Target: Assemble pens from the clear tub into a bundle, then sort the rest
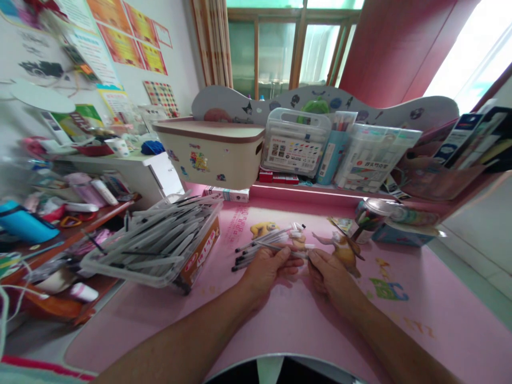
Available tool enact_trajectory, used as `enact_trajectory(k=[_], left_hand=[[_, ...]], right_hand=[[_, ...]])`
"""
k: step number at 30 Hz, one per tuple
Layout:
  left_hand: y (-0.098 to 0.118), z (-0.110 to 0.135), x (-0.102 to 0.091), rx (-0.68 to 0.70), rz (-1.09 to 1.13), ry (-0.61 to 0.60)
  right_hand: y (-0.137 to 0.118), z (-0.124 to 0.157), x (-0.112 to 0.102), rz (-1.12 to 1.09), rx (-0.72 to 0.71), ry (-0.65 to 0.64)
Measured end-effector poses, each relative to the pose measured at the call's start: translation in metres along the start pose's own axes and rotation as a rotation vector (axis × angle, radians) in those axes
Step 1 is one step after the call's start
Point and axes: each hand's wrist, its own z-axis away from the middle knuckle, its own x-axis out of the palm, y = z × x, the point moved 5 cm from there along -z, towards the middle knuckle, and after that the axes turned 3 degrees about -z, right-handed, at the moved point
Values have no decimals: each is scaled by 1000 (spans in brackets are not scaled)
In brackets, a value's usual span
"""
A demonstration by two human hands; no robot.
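Left hand (262, 269): your thumb and fingers pinch a slim pen (300, 255).
Right hand (330, 272): your thumb and forefinger pinch the same pen near its right end.
Slim pen: held between your two hands, above the pink desk (256, 325).
Loose pens (253, 247): bunched on the desk just beyond your left hand, dark ends leftward.
Clear tub (140, 276): to your left, heaped with more pens.

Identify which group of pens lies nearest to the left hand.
The loose pile on the desk, by the left hand; pens in the clear bin lie farther left.
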Motion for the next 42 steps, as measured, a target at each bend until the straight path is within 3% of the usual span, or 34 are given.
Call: enact_trajectory(k=[6, 13, 18, 23, 42], left_hand=[[2, -3, 0, 26, 39, -17], [2, -1, -1, 35, 27, 3], [6, -1, 0, 56, 48, 1], [4, -1, -1, 48, 30, 14], [7, -1, 0, 79, 27, -1]], right_hand=[[-6, 6, 9, -173, 74, -53], [0, 3, 4, -25, 71, -16], [-6, 6, 8, -109, 77, -36], [-4, 5, 7, -56, 100, 5], [-3, 8, 11, -176, 119, -95]])
